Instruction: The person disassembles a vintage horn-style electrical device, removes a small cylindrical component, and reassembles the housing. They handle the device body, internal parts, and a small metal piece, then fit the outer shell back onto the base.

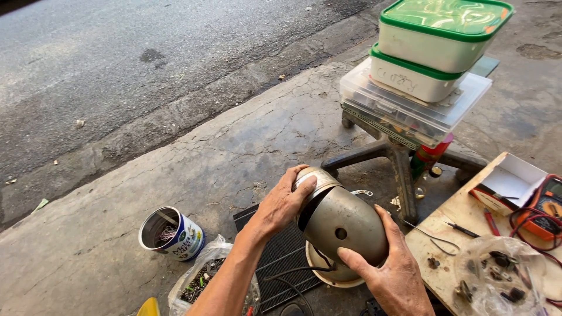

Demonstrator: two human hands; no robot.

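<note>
Below, my left hand and right hand both clasp a grey metal housing; nearby, an open tin holds wires and a plastic bag holds screws.

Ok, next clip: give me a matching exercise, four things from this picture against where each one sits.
Things:
1. metal housing
2. open tin can
3. green-lidded tubs
4. multimeter

Places:
A. stacked on the clear plastic box
B. on the concrete, lower left
C. on the wooden board, right edge
D. between the left hand and right hand

Pairs: 1-D, 2-B, 3-A, 4-C
</note>
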